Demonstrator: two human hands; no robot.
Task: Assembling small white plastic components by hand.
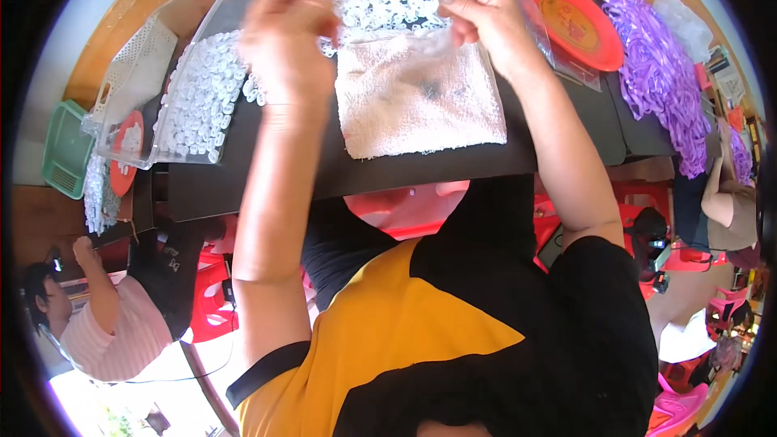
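- Risk, as a judgement: the clear plastic bag is pinched only at its edges, so a slipped pinch could scatter small white rings off the dark surface.
- Left hand, at 11 o'clock: fingers closed, pinching the bag's left edge above loose white rings in a clear tray.
- Bag: stretched between both hands, over a white towel at 12 o'clock.
- Right hand, at 1 o'clock: fingertips pinched shut on the bag's right edge, beside a red plate.
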